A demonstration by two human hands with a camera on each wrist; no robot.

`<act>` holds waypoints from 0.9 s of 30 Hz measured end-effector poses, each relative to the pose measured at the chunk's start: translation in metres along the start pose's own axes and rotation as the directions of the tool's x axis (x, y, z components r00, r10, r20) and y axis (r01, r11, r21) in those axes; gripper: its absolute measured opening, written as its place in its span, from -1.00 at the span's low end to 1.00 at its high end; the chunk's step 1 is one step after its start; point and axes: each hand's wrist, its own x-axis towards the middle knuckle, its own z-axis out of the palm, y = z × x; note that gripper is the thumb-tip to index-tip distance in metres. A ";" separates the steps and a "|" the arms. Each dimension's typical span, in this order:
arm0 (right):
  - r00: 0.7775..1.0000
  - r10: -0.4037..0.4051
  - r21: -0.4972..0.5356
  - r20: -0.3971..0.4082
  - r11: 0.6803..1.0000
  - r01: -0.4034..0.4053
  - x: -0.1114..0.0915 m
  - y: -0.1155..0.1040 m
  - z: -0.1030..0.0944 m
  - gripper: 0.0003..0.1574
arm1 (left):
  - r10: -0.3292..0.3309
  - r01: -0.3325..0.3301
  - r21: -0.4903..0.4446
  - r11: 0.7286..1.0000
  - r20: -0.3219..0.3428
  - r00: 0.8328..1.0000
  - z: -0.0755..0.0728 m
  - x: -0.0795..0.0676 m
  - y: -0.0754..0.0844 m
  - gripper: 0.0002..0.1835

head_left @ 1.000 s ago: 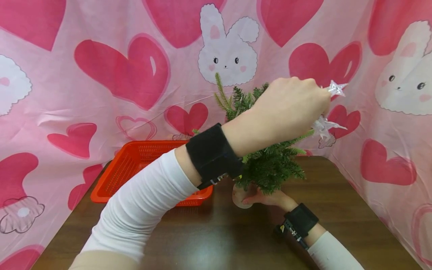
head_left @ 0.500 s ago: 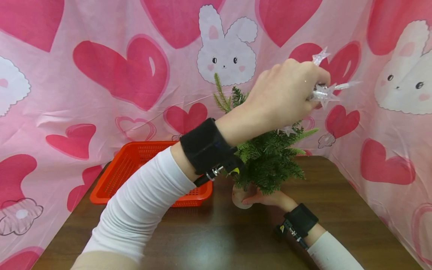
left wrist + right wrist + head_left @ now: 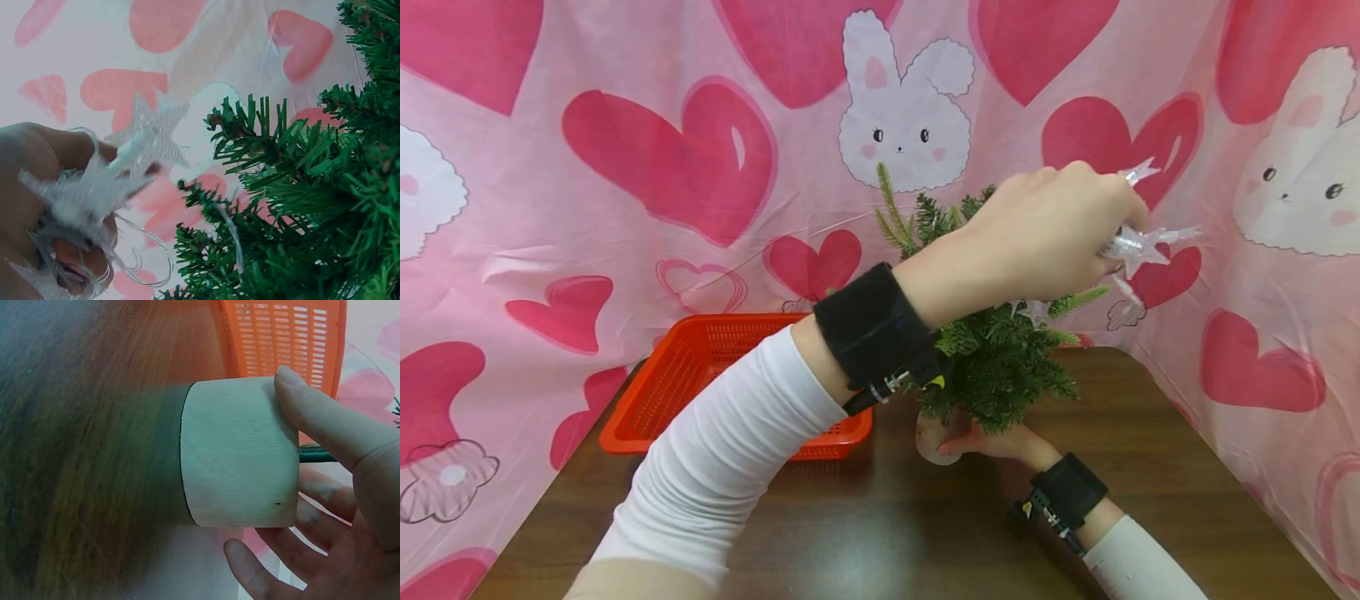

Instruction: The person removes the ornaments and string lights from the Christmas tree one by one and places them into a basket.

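My left hand [image 3: 1045, 229] is raised in front of the upper part of a small artificial Christmas tree [image 3: 1007, 375]. Its fingers grip a bunch of clear star string lights [image 3: 1138, 250]. The left wrist view shows the bunched stars [image 3: 94, 194] and a loop of thin wire [image 3: 153, 275] beside the green branches [image 3: 312, 175]. Another clear star [image 3: 1036, 312] lies against the foliage below the hand. Low down, my right hand [image 3: 1003, 443] holds the tree's round pale wooden base [image 3: 240, 453], thumb on one side and fingers on the other. My left hand and forearm hide part of the tree.
An orange-red perforated basket [image 3: 647, 396] stands left of the tree on the brown wooden table [image 3: 880, 533], partly behind my left sleeve. A pink cloth with hearts and rabbits [image 3: 805, 167] hangs behind and at both sides.
My left hand rose with the star string lights, then came back down and slightly right. A star now shows on the foliage beneath it. The right hand and the base stayed put.
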 end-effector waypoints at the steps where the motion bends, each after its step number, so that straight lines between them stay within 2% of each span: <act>1: 1.000 -0.004 -0.011 -0.007 1.000 0.004 0.000 0.000 0.000 -0.22 | -0.005 0.005 0.003 1.000 0.007 1.000 0.001 0.000 0.000 -0.74; 7: 0.999 -0.017 -0.073 -0.032 0.997 0.014 0.001 0.001 0.002 -0.18 | -0.031 0.030 -0.005 1.000 -0.012 0.999 0.004 0.003 -0.005 -0.66; 10: 1.000 -0.004 -0.065 -0.028 0.998 0.002 0.001 0.000 0.002 -0.19 | -0.025 0.028 0.078 0.997 -0.044 0.999 0.005 0.003 -0.006 -0.72; 13: 1.000 -0.005 -0.064 -0.026 0.998 0.004 0.001 0.000 0.002 -0.19 | -0.016 0.030 0.184 0.982 -0.078 0.997 0.002 0.000 -0.007 -0.71; 18: 0.999 -0.029 -0.020 -0.031 0.999 0.028 0.002 0.001 0.001 -0.21 | 0.008 0.014 0.278 0.961 -0.077 0.997 -0.009 -0.005 -0.011 -0.52; 20: 0.999 -0.029 0.003 -0.034 1.000 0.029 0.003 0.001 0.000 -0.23 | 0.035 -0.013 0.300 0.954 -0.067 0.997 -0.009 -0.002 -0.015 -0.48; 22: 0.999 -0.035 0.005 -0.036 0.999 0.035 0.003 0.001 0.000 -0.25 | 0.049 -0.025 0.330 0.944 -0.066 0.997 -0.002 0.010 -0.021 -0.40; 24: 0.998 -0.043 0.002 -0.038 0.999 0.043 0.003 0.001 -0.001 -0.25 | 0.068 -0.032 0.386 0.922 -0.081 0.994 0.014 0.031 -0.031 -0.39; 27: 0.998 -0.044 0.001 -0.043 0.999 0.044 0.003 0.000 -0.001 -0.25 | 0.075 0.028 0.535 0.844 -0.170 0.983 0.047 0.069 -0.050 -0.75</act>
